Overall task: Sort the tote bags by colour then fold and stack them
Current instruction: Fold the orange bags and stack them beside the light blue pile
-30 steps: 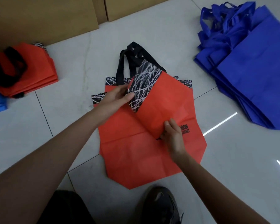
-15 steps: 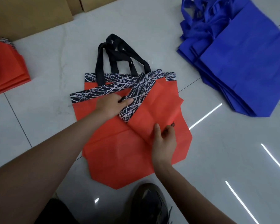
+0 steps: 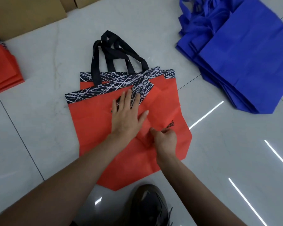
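Red tote bag lies flat on the floor, mid-frame, mouth pointing away from the person. Non-woven-looking fabric with creases. Black handles lie looped on the tile above the mouth. Black band with white scribble lines runs along the top edge. Two banded edges show, offset; can't tell if that's one bag or two. The upper right corner is folded in diagonally, so the band crosses over the red panel. Small black print near the right edge, unreadable.

Left hand: flat, fingers spread, pressing on the bag's middle, fingertips on the folded band. Right hand: fingers curled, pinching a raised crease of the red fabric just beside the left hand.

Blue tote bags are piled unfolded at upper right, well apart. Folded red stack at the left edge.

The floor is pale glossy tile with thin dark grout lines and streaks of light reflection at right. Cardboard boxes top left. Dark shoe at bottom, just below the bag's pointed bottom edge.
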The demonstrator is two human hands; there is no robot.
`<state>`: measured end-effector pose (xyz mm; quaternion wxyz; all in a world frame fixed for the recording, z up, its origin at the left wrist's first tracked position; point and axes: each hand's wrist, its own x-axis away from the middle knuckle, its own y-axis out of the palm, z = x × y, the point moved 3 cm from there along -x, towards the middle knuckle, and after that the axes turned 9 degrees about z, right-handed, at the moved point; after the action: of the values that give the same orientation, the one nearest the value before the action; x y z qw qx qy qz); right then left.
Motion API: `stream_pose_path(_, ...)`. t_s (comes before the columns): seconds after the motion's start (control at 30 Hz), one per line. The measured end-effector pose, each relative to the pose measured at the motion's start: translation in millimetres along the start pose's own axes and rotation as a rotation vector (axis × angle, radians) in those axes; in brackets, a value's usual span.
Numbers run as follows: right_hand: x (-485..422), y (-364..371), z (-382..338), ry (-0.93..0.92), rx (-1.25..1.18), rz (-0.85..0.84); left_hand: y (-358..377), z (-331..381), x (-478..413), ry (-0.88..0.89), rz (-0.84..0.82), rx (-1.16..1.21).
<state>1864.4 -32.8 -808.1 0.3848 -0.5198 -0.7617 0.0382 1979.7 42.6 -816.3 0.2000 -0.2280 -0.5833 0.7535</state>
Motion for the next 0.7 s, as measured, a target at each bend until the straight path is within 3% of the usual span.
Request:
stream_pose_path(0.07,1,-6,-9,-0.193,0.172,0.145,9,1,4,-0.036,-0.076,-0.006)
stream_pose_path(0.13,1,-14,-34,-0.746,0.3,0.312,15,-2,6,-0.024,-0.091,-0.038)
stream_pose_path(0.2,-10,-6,-55,-1.263,0.467,0.174,19,-5,5,-0.002,-0.092,-0.028)
stream_pose_path(0.23,-22,3,-62,-1.403,0.574,0.045,20,-6,4,0.02,-0.078,-0.009)
stream_pose_path(0.3,-53,20,-69,-1.417,0.753,-0.145,19,-8,4,0.081,-0.045,0.01)
stream_pose_path(0.4,-80,30,-59,-1.298,0.837,-0.248,21,-15,3,0.158,-0.021,0.04)
stream_pose_path(0.7,-84,37,-48,-1.304,0.881,-0.01,24,-22,-15,0.233,-0.128,0.174)
